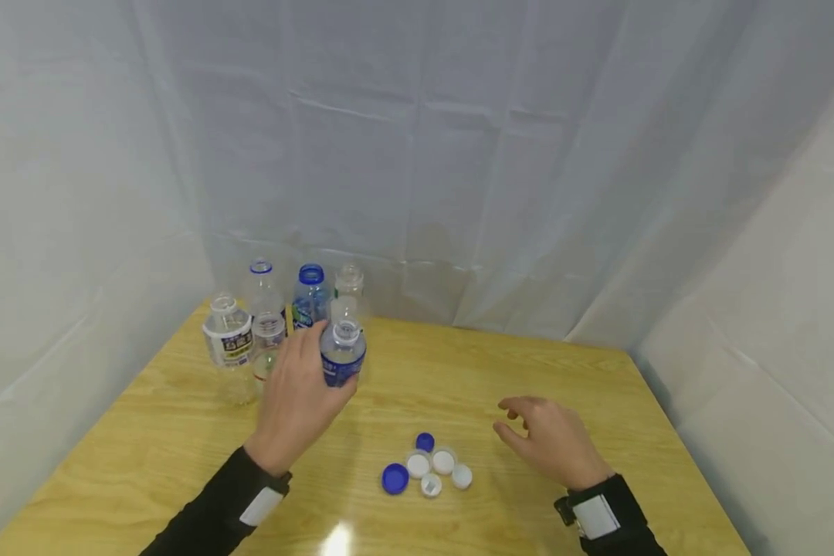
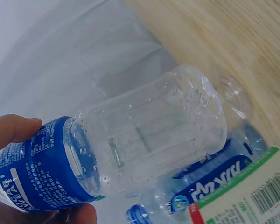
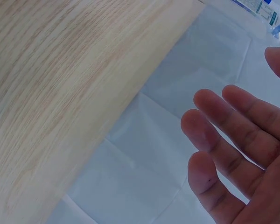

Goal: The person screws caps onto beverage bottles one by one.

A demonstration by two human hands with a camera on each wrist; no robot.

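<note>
My left hand point(image 1: 300, 390) grips a clear plastic bottle with a blue label point(image 1: 344, 357); the neck points up and bears no cap. In the left wrist view, fingers and thumb wrap the label of this bottle point(image 2: 144, 140), and droplets cling inside its clear lower part. My right hand point(image 1: 554, 439) hovers over the right side of the table, holding nothing, its fingers loosely bent. The right wrist view shows the fingers of that hand point(image 3: 242, 144) spread apart. Nearest to it lie several loose caps, among them a white cap point(image 1: 462, 476) and a large blue cap point(image 1: 394, 479).
Several uncapped bottles stand at the back left: a blue-tinted bottle point(image 1: 310, 297), a bottle with a white label point(image 1: 229, 340), a blue-rimmed bottle point(image 1: 264, 289) and a clear bottle point(image 1: 350, 279). White sheeting point(image 1: 417, 154) rises behind the wooden table point(image 1: 500, 363) and at its sides.
</note>
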